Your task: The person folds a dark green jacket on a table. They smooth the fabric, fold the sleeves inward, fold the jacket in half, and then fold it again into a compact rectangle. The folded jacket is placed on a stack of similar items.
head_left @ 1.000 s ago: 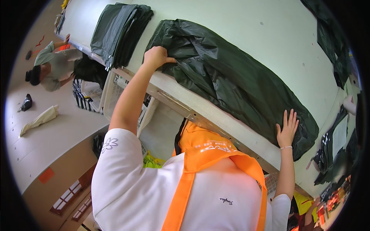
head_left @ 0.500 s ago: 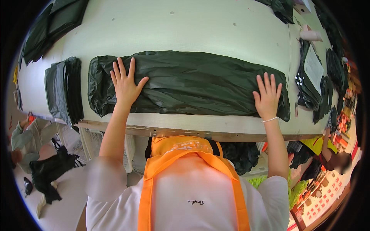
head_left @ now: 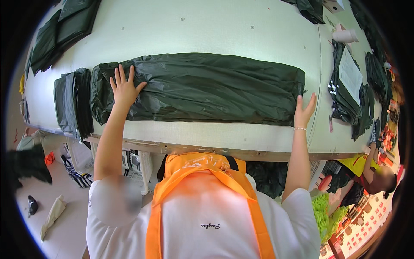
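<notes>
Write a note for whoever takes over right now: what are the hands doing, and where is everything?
Left hand: flat, fingers spread, pressing the left end of the long dark green folded cloth.
Right hand: open, against the cloth's right end.
The cloth lies lengthwise on the white table, near its front edge.
Done: cloth is folded into a long strip, still wrinkled.
Left: smoothing, probably more folding, judging by the folded stack just left of it.

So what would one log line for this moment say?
left hand: flat on dark green folded fabric | right hand: at fabric's right end | surface: white table
</notes>
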The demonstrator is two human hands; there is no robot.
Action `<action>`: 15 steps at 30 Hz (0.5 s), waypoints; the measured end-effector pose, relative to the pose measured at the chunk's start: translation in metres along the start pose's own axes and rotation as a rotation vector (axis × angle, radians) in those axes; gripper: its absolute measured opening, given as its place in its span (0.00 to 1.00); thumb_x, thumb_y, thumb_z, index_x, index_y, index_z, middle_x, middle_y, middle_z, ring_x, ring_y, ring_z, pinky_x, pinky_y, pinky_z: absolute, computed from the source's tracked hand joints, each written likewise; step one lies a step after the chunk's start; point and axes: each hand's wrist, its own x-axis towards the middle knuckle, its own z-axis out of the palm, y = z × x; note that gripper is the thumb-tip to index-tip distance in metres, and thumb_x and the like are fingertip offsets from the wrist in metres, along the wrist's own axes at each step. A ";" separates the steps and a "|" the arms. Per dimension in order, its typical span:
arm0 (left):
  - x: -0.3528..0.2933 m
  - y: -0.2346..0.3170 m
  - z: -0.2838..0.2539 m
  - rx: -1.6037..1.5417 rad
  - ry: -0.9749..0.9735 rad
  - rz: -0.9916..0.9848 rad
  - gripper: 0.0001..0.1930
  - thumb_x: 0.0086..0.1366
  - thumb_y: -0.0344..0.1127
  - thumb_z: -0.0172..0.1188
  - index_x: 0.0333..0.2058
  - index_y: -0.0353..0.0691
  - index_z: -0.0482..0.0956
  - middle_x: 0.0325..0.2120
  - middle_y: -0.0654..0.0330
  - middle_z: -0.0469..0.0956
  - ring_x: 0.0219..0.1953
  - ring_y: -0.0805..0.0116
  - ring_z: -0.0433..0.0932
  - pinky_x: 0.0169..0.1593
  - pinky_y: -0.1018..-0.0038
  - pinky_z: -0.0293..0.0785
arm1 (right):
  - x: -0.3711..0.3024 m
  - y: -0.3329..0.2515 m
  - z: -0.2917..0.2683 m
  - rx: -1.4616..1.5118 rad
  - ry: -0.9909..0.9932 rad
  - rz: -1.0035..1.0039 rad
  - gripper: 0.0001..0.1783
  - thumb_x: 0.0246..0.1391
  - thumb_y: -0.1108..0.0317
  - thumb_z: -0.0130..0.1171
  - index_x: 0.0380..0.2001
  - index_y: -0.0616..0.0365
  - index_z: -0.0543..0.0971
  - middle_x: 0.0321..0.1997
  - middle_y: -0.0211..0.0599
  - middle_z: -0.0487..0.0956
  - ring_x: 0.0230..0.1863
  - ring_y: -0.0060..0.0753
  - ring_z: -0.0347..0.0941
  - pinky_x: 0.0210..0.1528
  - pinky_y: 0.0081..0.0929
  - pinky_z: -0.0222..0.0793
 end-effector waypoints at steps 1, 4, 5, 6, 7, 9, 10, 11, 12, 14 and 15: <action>0.000 0.014 -0.024 0.030 0.037 -0.005 0.38 0.59 0.50 0.56 0.65 0.51 0.50 0.65 0.45 0.47 0.67 0.47 0.45 0.65 0.47 0.41 | -0.005 0.007 -0.001 -0.028 -0.031 0.104 0.41 0.50 0.54 0.63 0.59 0.69 0.60 0.62 0.60 0.61 0.66 0.52 0.54 0.66 0.38 0.48; -0.025 0.122 -0.099 -0.423 0.256 0.303 0.34 0.51 0.30 0.54 0.60 0.48 0.61 0.61 0.52 0.58 0.64 0.49 0.54 0.63 0.48 0.49 | -0.015 0.010 0.006 -0.220 -0.172 0.169 0.48 0.42 0.50 0.68 0.59 0.70 0.59 0.53 0.62 0.66 0.55 0.56 0.62 0.58 0.40 0.58; -0.039 0.163 -0.127 -0.528 0.237 0.437 0.32 0.52 0.34 0.56 0.58 0.48 0.64 0.59 0.53 0.60 0.63 0.50 0.55 0.62 0.48 0.50 | -0.018 0.009 0.014 -0.369 -0.139 0.074 0.48 0.42 0.50 0.68 0.59 0.69 0.60 0.50 0.61 0.68 0.52 0.58 0.63 0.55 0.40 0.60; -0.050 0.196 -0.128 -0.711 0.183 0.592 0.33 0.54 0.44 0.61 0.60 0.52 0.63 0.62 0.54 0.56 0.65 0.49 0.51 0.64 0.47 0.46 | -0.018 -0.003 0.018 -0.332 -0.146 0.130 0.48 0.42 0.50 0.68 0.59 0.69 0.59 0.51 0.61 0.68 0.52 0.58 0.64 0.55 0.40 0.61; -0.059 0.229 -0.110 -0.691 0.243 0.677 0.34 0.56 0.57 0.57 0.60 0.54 0.62 0.64 0.54 0.54 0.66 0.50 0.49 0.64 0.48 0.44 | -0.017 -0.013 0.017 -0.299 -0.155 0.186 0.48 0.42 0.50 0.68 0.59 0.68 0.59 0.52 0.61 0.69 0.53 0.58 0.64 0.56 0.40 0.61; -0.058 0.277 -0.087 -0.637 0.205 0.706 0.37 0.58 0.65 0.49 0.63 0.57 0.58 0.66 0.55 0.49 0.68 0.52 0.44 0.65 0.46 0.39 | -0.015 -0.004 0.011 -0.302 -0.153 0.238 0.46 0.41 0.51 0.69 0.57 0.69 0.63 0.51 0.57 0.71 0.50 0.51 0.69 0.53 0.37 0.64; -0.053 0.287 -0.072 -0.616 0.204 0.706 0.37 0.58 0.66 0.49 0.63 0.58 0.57 0.66 0.56 0.48 0.68 0.53 0.43 0.65 0.45 0.38 | -0.016 -0.001 0.008 -0.302 -0.151 0.268 0.44 0.41 0.52 0.69 0.56 0.69 0.64 0.51 0.56 0.73 0.49 0.48 0.71 0.52 0.36 0.66; -0.049 0.291 -0.061 -0.601 0.210 0.683 0.38 0.58 0.67 0.48 0.63 0.58 0.57 0.66 0.56 0.47 0.68 0.53 0.43 0.65 0.45 0.37 | -0.006 -0.010 -0.001 -0.148 -0.264 0.363 0.42 0.41 0.53 0.69 0.54 0.69 0.67 0.50 0.53 0.74 0.47 0.44 0.72 0.51 0.34 0.67; -0.049 0.291 -0.056 -0.625 0.212 0.664 0.38 0.57 0.67 0.48 0.63 0.59 0.57 0.67 0.56 0.46 0.68 0.53 0.42 0.65 0.45 0.36 | 0.005 -0.025 -0.017 0.004 -0.380 0.461 0.39 0.42 0.55 0.69 0.52 0.69 0.69 0.49 0.51 0.75 0.46 0.40 0.74 0.49 0.32 0.68; -0.048 0.304 -0.050 -0.715 0.204 0.655 0.39 0.57 0.67 0.49 0.63 0.58 0.57 0.67 0.56 0.45 0.68 0.53 0.42 0.65 0.45 0.35 | 0.017 -0.046 -0.041 0.359 -0.472 0.532 0.29 0.43 0.60 0.68 0.46 0.69 0.75 0.43 0.41 0.79 0.40 0.28 0.75 0.44 0.25 0.70; -0.047 0.309 -0.050 -0.757 0.193 0.656 0.39 0.56 0.67 0.49 0.63 0.58 0.57 0.67 0.56 0.45 0.68 0.53 0.41 0.65 0.46 0.35 | 0.021 -0.086 -0.058 0.452 -0.485 0.490 0.27 0.45 0.62 0.67 0.46 0.69 0.74 0.44 0.41 0.79 0.40 0.28 0.75 0.44 0.25 0.71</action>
